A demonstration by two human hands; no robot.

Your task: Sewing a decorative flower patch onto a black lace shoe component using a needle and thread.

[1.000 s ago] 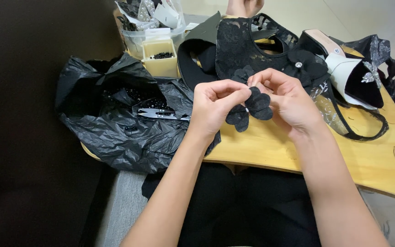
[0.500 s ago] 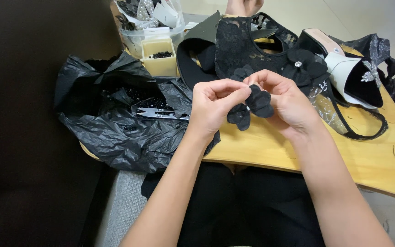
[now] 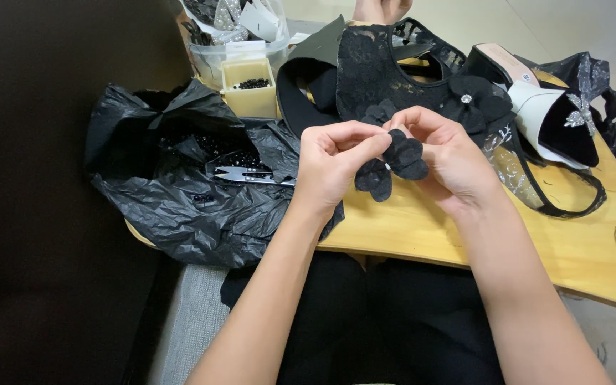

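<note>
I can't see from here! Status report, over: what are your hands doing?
Left hand and right hand both pinching small black fabric flower above wooden table. Silver thread snips lie on crumpled black plastic bag. Nothing blocking.

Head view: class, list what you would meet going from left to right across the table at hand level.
Black plastic bag → snips → left hand → black fabric flower → right hand → black shoe with silver ornament.
</note>
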